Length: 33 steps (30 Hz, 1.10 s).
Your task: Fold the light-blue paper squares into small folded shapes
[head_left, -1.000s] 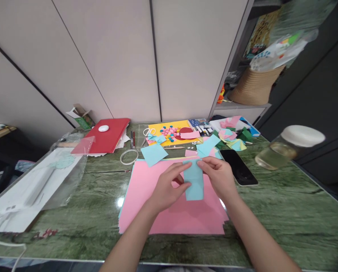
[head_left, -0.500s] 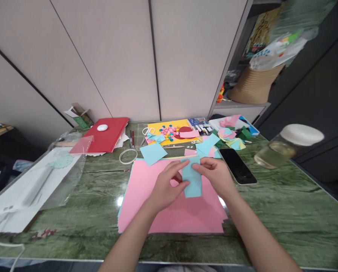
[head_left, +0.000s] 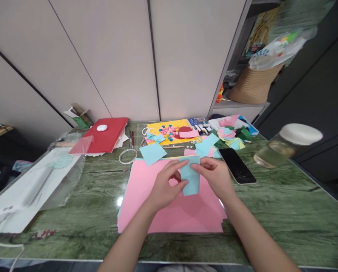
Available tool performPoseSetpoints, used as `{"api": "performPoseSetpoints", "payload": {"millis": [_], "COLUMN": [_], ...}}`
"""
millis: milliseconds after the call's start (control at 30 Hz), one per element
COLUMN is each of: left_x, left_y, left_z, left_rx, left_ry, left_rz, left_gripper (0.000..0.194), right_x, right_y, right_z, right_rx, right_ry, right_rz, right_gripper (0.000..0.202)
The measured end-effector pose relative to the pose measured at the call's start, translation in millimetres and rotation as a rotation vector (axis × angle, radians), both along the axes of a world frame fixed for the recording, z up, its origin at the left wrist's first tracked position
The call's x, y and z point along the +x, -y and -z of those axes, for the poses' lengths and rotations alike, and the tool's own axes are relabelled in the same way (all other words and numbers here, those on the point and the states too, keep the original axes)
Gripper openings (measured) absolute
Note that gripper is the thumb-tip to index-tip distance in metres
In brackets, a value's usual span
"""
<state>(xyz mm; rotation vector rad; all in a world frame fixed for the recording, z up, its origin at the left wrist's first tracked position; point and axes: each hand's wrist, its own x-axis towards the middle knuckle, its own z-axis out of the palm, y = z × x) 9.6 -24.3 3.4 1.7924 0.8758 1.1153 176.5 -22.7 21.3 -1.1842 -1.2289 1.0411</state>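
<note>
A narrow light-blue strip of folded paper (head_left: 190, 183) is held upright over a stack of pink paper (head_left: 169, 219). My left hand (head_left: 166, 185) grips its left edge, thumb low and index finger near the top. At the upper right, my right hand (head_left: 215, 174) pinches the same paper, thumb on its front face. A faint crease runs across the strip. Beyond the stack lie a flat light-blue square (head_left: 153, 153) and further blue sheets (head_left: 207, 145). My right fingers are partly hidden behind the paper.
A phone (head_left: 237, 165) and a lidded jar of liquid (head_left: 284, 147) stand to the right. Behind are a tape roll (head_left: 128, 150), white scissors (head_left: 148, 131), small coloured paper balls (head_left: 169, 131) and a red folder (head_left: 106, 134). A plastic sleeve (head_left: 41, 181) lies left.
The folded blue paper has shifted slightly left and its lower end tilts a little. Both hands keep their hold on it.
</note>
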Motion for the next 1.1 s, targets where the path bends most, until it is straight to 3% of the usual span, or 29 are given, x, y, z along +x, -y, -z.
{"api": "performPoseSetpoints", "payload": {"millis": [400, 633, 1100], "left_x": [5.5, 4.2, 5.4], "left_y": [-0.1, -0.1, 1.0], "left_z": [2.4, 3.2, 1.3], "left_rx": [-0.037, -0.028, -0.03], "left_ry": [0.12, 0.082, 0.096], "left_rz": [-0.102, -0.095, -0.04], "left_gripper": [0.036, 0.039, 0.042], "right_x": [-4.7, -1.7, -1.3], "right_y": [1.7, -0.3, 0.8], "right_z": [0.1, 4.9, 2.1], "right_rx": [-0.014, 0.001, 0.009], "right_ry": [-0.003, -0.125, -0.159], "right_rz": [-0.005, -0.005, 0.081], "right_gripper": [0.02, 0.017, 0.015]}}
